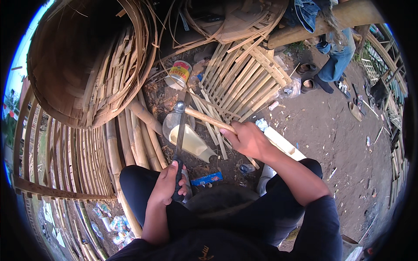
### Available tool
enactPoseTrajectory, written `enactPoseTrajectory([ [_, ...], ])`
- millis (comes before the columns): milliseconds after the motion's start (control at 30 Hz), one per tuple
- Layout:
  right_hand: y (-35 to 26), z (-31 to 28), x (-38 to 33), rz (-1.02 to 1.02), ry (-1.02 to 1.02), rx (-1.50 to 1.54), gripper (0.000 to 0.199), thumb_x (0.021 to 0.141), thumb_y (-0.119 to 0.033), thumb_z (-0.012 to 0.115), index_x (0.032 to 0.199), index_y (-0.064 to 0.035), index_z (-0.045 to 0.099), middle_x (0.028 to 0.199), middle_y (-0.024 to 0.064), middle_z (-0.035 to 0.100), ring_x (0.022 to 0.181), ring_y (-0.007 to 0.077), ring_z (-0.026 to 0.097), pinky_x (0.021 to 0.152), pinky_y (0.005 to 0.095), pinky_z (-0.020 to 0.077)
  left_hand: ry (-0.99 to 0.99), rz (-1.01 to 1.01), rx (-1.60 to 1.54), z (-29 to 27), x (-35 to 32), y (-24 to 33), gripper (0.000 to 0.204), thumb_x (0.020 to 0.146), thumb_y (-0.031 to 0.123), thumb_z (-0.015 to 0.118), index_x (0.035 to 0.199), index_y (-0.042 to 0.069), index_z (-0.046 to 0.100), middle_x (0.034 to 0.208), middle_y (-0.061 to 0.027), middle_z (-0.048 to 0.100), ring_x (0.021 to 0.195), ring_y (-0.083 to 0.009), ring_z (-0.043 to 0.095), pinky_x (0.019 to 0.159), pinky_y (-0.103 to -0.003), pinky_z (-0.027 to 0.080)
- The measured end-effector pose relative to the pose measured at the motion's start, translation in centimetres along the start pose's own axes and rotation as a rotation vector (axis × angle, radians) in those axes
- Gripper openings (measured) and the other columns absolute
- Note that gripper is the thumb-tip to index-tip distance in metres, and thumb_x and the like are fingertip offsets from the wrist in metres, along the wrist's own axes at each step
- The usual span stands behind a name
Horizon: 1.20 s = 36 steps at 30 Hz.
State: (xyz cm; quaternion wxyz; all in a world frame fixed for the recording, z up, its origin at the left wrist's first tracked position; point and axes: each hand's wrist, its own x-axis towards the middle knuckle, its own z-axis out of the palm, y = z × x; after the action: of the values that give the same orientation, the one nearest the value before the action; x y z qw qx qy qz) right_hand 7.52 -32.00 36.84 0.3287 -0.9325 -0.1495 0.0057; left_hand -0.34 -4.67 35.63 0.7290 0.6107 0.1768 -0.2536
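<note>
My left hand (167, 185) grips the dark handle of a long flat metal blade (181, 130), which stands nearly upright with its tip pointing away from me. My right hand (249, 139) holds the wooden handle of a hammer (208, 118). The hammer's metal head (179, 106) rests against the top end of the blade. Under the blade lies a clear plastic bottle with pale yellow liquid (191, 141) on its side. My knees in black trousers sit at either side.
A big woven bamboo basket (87, 65) fills the upper left. Bamboo poles (137, 139) and a slatted bamboo panel (244, 82) lie on the dirt ground. A tin can (179, 74) stands beyond. Another person's legs and sandals (331, 69) are at upper right.
</note>
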Motion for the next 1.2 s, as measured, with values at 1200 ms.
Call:
enactPoseTrajectory([
  [1200,-2.5,-1.1,-0.1,0.009,0.201,0.244,0.049,0.095,-0.039,0.055,0.075,0.0062,0.061,0.064,0.0275,0.058,0.066,0.0466,0.060,0.065,0.0500,0.0500,0.010,-0.029,0.067,0.9,-0.2,0.0,0.045,0.102,0.043,0.039,0.105,0.000,0.047,0.064,-0.0044,0.043,0.044,-0.0144,0.041,0.048,-0.031,0.041],
])
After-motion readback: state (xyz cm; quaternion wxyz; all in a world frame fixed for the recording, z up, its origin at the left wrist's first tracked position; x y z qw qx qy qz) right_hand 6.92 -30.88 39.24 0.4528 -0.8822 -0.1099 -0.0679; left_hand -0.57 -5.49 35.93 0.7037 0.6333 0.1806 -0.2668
